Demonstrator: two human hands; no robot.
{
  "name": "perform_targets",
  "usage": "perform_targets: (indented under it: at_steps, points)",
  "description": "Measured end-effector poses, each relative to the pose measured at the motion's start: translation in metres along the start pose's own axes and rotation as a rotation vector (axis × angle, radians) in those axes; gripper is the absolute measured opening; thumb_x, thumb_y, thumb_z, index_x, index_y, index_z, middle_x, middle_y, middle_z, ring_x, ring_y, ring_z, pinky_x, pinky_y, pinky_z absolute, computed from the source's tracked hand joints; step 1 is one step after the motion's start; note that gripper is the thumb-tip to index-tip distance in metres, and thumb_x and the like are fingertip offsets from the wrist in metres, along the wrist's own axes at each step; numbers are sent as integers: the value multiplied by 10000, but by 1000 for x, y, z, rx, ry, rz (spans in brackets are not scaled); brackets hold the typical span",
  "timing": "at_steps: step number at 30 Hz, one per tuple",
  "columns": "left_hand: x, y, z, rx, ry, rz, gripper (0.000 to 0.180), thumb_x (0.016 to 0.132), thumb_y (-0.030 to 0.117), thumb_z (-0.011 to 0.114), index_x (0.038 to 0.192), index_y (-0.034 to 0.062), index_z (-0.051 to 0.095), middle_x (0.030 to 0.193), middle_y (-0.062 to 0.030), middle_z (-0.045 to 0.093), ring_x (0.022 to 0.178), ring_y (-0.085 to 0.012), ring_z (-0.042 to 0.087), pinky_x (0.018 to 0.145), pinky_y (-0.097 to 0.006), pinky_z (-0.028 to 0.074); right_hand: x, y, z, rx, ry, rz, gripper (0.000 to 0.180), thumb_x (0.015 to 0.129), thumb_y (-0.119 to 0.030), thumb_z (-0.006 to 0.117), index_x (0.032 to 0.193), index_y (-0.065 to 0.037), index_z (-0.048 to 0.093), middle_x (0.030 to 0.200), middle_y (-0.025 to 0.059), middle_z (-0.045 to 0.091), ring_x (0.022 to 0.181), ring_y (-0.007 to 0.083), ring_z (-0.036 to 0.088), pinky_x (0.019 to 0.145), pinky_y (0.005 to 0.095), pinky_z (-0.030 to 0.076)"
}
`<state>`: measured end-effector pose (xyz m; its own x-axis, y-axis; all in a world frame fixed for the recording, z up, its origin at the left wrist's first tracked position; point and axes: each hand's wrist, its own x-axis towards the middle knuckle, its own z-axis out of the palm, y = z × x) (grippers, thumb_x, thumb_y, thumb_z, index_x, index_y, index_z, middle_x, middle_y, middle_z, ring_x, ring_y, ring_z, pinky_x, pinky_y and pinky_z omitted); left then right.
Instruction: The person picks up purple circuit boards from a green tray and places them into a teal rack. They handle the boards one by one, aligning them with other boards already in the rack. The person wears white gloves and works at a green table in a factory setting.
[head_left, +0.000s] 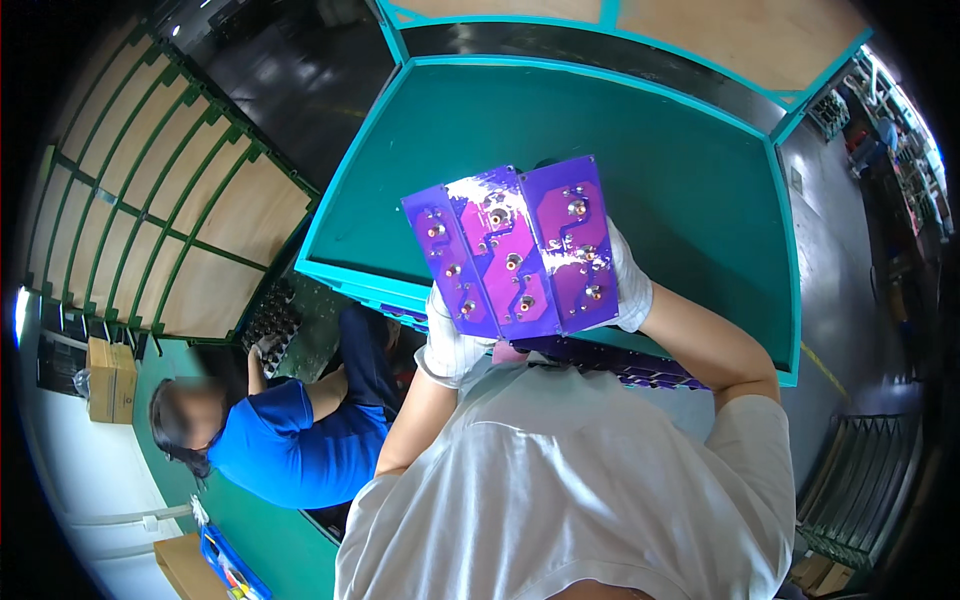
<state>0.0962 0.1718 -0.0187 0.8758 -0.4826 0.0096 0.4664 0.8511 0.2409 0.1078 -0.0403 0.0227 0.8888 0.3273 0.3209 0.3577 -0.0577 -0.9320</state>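
1. Your white shirt fills the lower centre of the view, with both forearms rising from it.
2. Your left hand, in a white glove, grips the lower left edge of the purple circuit boards.
3. Your right hand, also gloved in white, clasps the right edge of the same boards from behind; only part of the glove shows.
4. You hold the purple circuit boards raised in front of your chest, above the near edge of the desk. The boards are fanned, their faces showing lighter traces and round metal solder points.
5. More purple boards lie just below your hands, at the front edge of the desk.
6. The desk has a dark green surface with a teal rim.
7. To your left, another person in a blue shirt bends over a dark tray of parts.
8. Farther left stand cardboard boxes and a green-framed rack with wooden panels.
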Motion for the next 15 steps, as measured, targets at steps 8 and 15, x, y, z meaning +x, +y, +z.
perform_targets:
  at_steps: [8, 15]
  points:
    - [5, 1, -20, -76, -68, 28, 404, 1002, 272, 431, 1338, 49, 465, 1286, -141, 564, 1143, -276, 593, 942, -452, 528, 8, -13, 5, -146, -24, -113, 720, 693, -266, 818, 1271, -20, 466, 1184, 154, 574, 1078, 296, 595, 909, 384, 499]
    - [3, 1, -12, 745, -60, 406, 387, 966, 81, 497, 1346, 30, 439, 1291, -123, 556, 1127, -226, 599, 928, -378, 540, 22, -25, 9, -271, -49, -228, 765, 706, -274, 803, 1313, -11, 420, 1218, 181, 545, 1102, 333, 576, 935, 401, 485]
